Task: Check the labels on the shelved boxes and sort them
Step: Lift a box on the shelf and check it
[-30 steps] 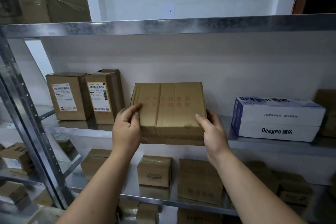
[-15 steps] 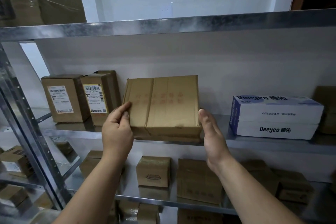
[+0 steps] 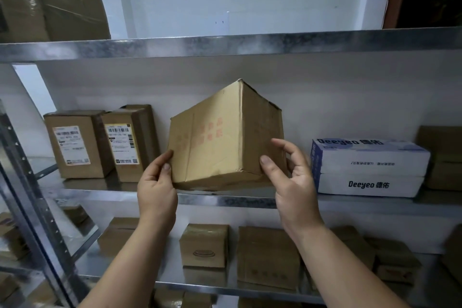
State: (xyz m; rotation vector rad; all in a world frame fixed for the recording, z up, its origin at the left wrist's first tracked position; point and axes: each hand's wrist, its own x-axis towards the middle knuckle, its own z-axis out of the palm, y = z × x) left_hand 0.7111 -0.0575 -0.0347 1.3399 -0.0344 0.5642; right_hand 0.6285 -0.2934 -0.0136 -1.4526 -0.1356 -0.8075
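Standing at the metal rack, a person holds a plain cardboard box (image 3: 217, 142) in both hands at the front edge of the middle shelf (image 3: 225, 200), turned so one upright corner faces out. The left hand (image 3: 156, 182) grips its lower left corner, thumb on the face with faded red print. The right hand (image 3: 292, 177) pinches the lower right side, thumb by the near corner, forefinger on the side face, other fingers loosely curled. Whether the box rests on the shelf I cannot tell. Two labelled boxes (image 3: 75, 145) stand just left of it; white Deeyeo packs (image 3: 367, 167) lie stacked to its right.
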